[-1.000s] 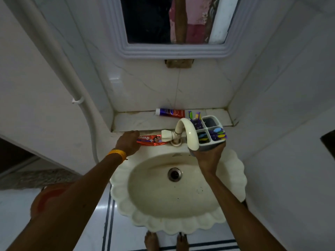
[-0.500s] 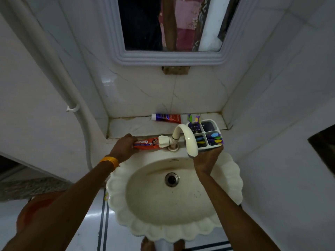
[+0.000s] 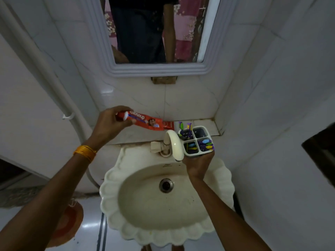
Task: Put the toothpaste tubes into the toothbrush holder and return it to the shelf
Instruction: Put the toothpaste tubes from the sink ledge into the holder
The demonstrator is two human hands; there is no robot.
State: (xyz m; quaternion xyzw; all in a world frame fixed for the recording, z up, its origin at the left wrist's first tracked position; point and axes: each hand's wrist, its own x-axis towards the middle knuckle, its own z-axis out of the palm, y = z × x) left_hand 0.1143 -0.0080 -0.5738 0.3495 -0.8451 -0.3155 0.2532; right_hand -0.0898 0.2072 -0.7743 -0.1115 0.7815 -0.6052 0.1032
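left hand pinching red toothpaste tube near its cap above shelf, right hand gripping four-compartment toothbrush holder beside tap

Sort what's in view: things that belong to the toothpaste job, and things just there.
Job: red toothpaste tube in left hand; toothbrush holder in right hand; shelf.
Just there: tap, sink, mirror, orange mat.

The left hand has lifted the red toothpaste tube off the cream scalloped basin's back rim, beside the tap. It now holds it in the air, cap end in its fingers.
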